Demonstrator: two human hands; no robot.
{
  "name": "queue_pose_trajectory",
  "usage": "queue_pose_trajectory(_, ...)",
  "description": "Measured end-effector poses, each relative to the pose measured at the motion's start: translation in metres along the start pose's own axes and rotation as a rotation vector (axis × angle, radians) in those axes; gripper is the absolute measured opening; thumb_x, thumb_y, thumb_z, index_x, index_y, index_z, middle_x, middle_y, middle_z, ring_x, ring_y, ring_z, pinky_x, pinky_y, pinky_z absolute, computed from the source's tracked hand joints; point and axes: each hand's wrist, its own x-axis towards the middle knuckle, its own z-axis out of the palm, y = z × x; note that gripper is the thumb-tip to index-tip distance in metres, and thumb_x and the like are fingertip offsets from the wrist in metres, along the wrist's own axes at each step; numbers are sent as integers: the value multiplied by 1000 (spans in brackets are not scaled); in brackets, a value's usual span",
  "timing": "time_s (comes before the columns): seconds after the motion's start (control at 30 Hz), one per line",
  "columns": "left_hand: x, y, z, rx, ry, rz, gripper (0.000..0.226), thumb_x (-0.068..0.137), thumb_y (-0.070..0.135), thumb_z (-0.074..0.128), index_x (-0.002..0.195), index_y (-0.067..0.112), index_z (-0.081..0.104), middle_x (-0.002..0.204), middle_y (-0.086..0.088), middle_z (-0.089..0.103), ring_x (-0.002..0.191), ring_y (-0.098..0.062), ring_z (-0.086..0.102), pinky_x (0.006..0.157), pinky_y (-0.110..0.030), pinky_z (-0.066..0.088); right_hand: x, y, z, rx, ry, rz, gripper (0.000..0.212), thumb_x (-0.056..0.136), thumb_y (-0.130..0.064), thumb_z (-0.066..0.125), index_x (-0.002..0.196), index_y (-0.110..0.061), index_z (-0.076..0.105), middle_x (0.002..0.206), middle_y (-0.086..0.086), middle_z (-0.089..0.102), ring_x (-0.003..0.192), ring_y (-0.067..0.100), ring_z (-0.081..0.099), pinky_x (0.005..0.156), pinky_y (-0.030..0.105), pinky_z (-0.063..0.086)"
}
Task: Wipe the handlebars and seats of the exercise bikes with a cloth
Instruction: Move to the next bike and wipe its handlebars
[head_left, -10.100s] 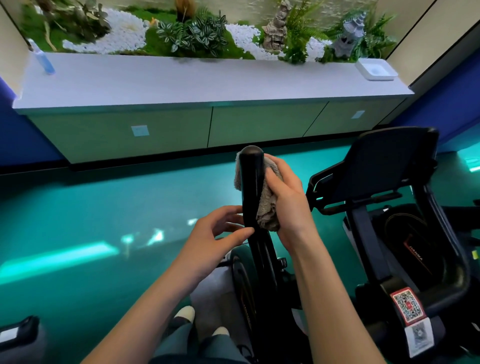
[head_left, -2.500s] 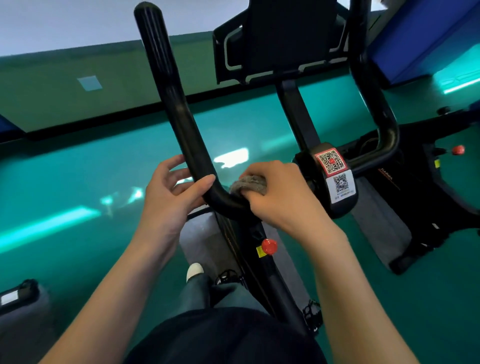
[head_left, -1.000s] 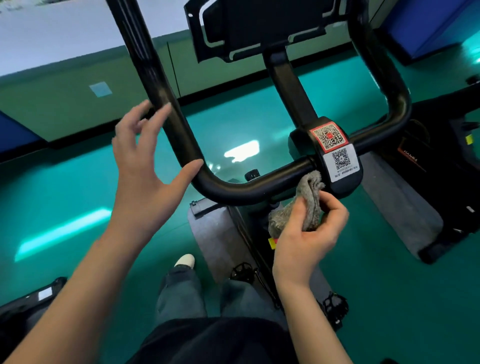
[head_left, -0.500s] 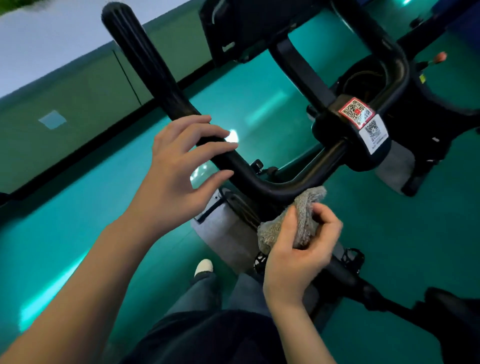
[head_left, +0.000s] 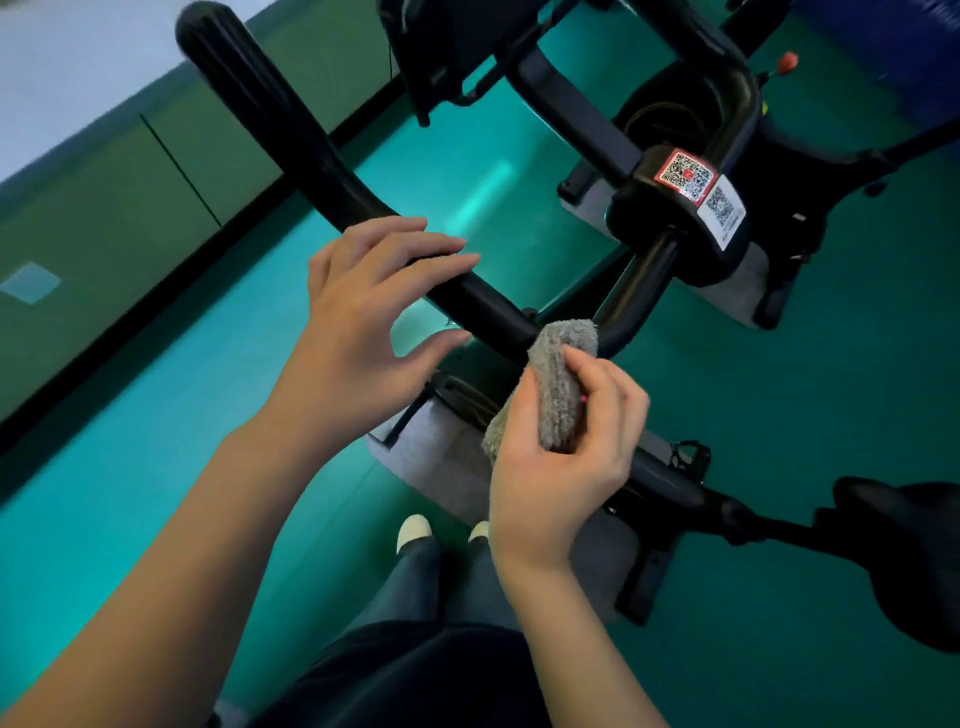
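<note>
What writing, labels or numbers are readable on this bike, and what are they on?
No words or numbers are legible.
Red-bordered QR sticker on the black handlebar hub: code only.
White QR sticker beside it: small print, too blurred to read.
Pale square label on the green cabinet: blurred, unreadable.
</note>
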Motion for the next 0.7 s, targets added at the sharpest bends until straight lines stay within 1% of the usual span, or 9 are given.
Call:
queue_pose_trajectory(0.07,1,0,-4,-8,19,11,44,79,26,73,120,16,62,126,3,57,123,-23,45,101,-41,29,-6,-6,6,-1,-13,-10,23,75,10,70,97,4,67,97,13,54,93,12,56,88,7,39)
queue_pose_trajectory(0.13,0,0,-6,7,53,19,40,80,23,71,118,14,62,126,1,57,122,-23,45,101,-38,30,-12,-12,16,1,-46,-19,23,74,10,72,96,3,69,96,12,55,92,11,56,87,8,41)
queue_pose_trajectory(0.2,-1,0,-8,35,73,18,36,81,17,69,117,13,63,125,0,58,121,-24,46,101,-38,30,-18,-19,25,23,-130,-17,23,74,11,72,96,4,70,95,13,57,91,12,56,85,13,47)
queue_pose_trajectory(0.27,-4,0,-8,49,74,5,36,81,12,70,116,12,64,124,-1,58,121,-24,46,101,-40,31,-20,-21,26,36,-184,-21,24,74,13,71,96,5,70,95,13,57,90,14,57,85,15,49)
queue_pose_trajectory(0.4,-10,1,-8,40,80,-29,36,81,10,70,116,12,63,124,0,58,121,-24,46,101,-42,32,-10,-11,-6,9,-119,-126,28,67,22,69,93,10,67,94,13,53,91,6,52,88,7,41)
queue_pose_trajectory(0.47,-12,3,-7,32,71,-41,36,81,10,69,117,13,63,125,0,57,122,-23,45,102,-41,31,2,-5,-22,-39,-44,-162,27,68,21,69,93,11,66,96,13,51,93,10,52,90,7,40)
queue_pose_trajectory(0.53,-12,3,-8,28,69,-50,36,81,10,69,117,14,63,125,1,57,123,-22,44,102,-40,31,17,0,-23,-71,-4,-128,24,73,17,69,95,9,66,98,11,51,93,13,53,90,10,40)
queue_pose_trajectory(0.6,-11,3,-9,17,72,-55,36,81,10,68,117,13,63,125,0,57,123,-22,44,103,-41,32,25,0,-16,-87,-47,-86,25,74,14,69,98,7,67,99,9,53,93,18,56,89,9,40)
queue_pose_trajectory(0.7,-10,4,-8,1,79,-55,35,81,8,68,116,10,64,124,-2,58,122,-25,45,103,-44,34,24,-7,-10,-107,-158,-137,27,71,13,71,96,5,70,97,9,60,89,23,56,88,4,36)
